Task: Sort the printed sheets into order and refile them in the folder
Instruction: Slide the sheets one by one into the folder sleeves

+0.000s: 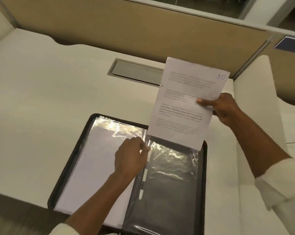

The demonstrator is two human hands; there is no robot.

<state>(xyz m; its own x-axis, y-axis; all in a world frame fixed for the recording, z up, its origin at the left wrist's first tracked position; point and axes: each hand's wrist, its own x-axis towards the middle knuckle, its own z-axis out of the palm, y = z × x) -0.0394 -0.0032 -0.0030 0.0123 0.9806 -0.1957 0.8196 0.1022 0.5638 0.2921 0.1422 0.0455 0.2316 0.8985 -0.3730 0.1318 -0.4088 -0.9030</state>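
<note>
An open black folder (70, 160) with clear plastic sleeves lies on the white desk. Its left side holds sleeves with white sheets (94, 167); the right sleeve (170, 180) looks dark and empty. My right hand (223, 107) holds a printed sheet (185, 102), marked "10" in its top right corner, by its right edge, thumb on the front. The sheet's bottom edge sits at the top opening of the right sleeve. My left hand (131, 156) pinches the top left corner of that sleeve near the folder's spine.
A grey cable hatch (136, 72) is set into the desk (41, 99) behind the folder. A beige partition (109, 26) runs along the back. More white paper (292, 133) lies at the far right on the desk.
</note>
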